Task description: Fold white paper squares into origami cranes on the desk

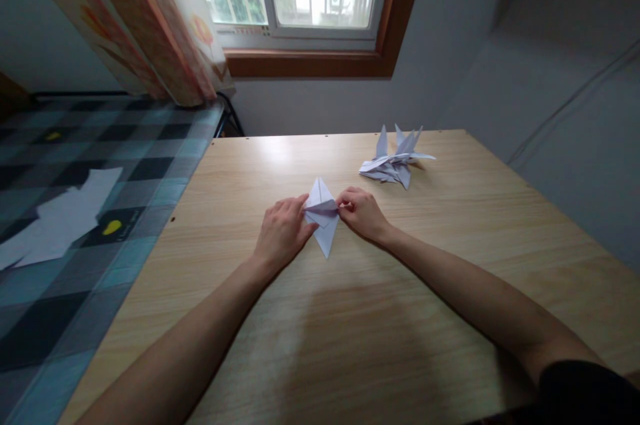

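A partly folded white paper piece, kite-shaped with pointed ends, lies on the light wooden table. My left hand rests on its left side, fingers closed together and pressing the paper down. My right hand pinches the paper's right edge between thumb and fingers at the fold. Both hands meet over the middle of the piece.
A small pile of finished white paper cranes sits further back on the table, right of centre. Left of the table is a bed with a checked cover and loose white paper sheets. A window and curtain are behind.
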A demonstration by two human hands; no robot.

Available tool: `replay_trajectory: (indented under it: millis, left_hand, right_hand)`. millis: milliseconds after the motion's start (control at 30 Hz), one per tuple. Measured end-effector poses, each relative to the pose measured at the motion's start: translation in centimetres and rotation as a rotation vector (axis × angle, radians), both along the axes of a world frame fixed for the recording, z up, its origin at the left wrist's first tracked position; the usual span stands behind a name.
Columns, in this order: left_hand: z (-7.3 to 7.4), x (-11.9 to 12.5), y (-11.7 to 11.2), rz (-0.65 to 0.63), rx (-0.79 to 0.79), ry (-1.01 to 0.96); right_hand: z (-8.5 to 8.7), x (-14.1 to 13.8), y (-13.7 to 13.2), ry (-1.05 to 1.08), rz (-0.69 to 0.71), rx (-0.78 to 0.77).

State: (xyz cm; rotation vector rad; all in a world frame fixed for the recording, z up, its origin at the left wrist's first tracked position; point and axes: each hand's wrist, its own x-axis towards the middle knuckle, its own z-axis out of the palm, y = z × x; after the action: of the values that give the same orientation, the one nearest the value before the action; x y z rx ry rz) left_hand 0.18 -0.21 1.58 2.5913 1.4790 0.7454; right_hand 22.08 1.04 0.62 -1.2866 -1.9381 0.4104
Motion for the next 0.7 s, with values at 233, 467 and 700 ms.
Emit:
replay_trajectory:
  millis: [233,467,700]
  left_hand:
    - [0.3,-0.1,-0.3,-0.046,0.030,0.031]
    - [0.8,0.1,-0.8,-0.069,0.044,0.067]
    - [0.8,0.2,-0.8,-0.021,0.009,0.123]
  right_hand:
    - [0.0,0.2,-0.3,-0.162,0.092,0.040]
    - [0.7,0.1,-1.1,-0.370,0.147,0.086]
    - [2.6,0.2,-2.3,-0.659,0.162,0.129]
